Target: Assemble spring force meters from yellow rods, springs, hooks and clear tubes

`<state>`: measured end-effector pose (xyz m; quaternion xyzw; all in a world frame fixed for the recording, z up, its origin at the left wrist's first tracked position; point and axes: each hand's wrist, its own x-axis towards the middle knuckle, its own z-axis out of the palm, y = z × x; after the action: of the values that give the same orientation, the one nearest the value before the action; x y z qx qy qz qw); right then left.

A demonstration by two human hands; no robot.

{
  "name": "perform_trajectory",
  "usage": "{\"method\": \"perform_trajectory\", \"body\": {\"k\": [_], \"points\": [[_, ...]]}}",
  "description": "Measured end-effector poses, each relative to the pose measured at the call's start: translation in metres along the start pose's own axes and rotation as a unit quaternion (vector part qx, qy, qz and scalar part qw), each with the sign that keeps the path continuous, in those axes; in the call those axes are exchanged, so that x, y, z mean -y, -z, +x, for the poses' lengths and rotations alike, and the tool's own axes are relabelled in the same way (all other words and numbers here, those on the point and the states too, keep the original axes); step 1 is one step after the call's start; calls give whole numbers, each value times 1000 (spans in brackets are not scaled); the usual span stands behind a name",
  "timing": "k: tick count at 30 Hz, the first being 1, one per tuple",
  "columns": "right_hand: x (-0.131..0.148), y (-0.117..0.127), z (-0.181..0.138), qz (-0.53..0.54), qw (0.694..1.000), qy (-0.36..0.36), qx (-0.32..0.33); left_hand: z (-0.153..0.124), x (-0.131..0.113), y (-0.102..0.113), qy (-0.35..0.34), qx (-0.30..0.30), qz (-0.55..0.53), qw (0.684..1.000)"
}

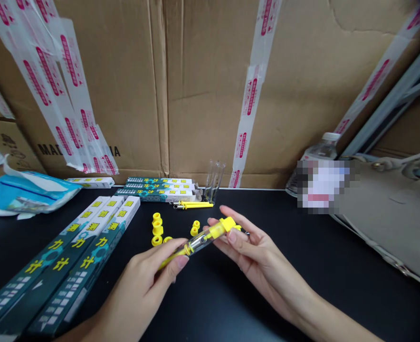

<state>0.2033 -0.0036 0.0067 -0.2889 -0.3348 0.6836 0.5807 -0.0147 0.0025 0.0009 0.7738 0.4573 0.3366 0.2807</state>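
Note:
My left hand (144, 280) is closed around the clear tube of a spring scale (198, 243), which tilts up to the right. A yellow rod and a metal spring show inside it. The fingers of my right hand (260, 254) pinch the yellow end cap (224, 227) at the tube's upper end. Behind my hands, several loose yellow caps (157, 228) stand in a row, with smaller yellow rings (195, 228) to their right. Yellow rods with springs (195, 205) lie farther back, near upright clear tubes (214, 181).
Long printed boxes (85, 256) lie on the black table (210, 313) at left, with more boxes (160, 190) at the back. A blue packet (35, 187) sits far left. On the right are a plastic bottle (320, 151) and a beige bag (391, 213). Taped cardboard (203, 95) rises behind.

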Motion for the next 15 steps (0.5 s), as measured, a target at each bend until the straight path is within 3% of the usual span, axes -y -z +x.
{"method": "perform_trajectory", "body": {"k": [15], "points": [[3, -3, -2, -42, 999, 11, 7, -2, 2, -1, -4, 1, 1, 1000]]}}
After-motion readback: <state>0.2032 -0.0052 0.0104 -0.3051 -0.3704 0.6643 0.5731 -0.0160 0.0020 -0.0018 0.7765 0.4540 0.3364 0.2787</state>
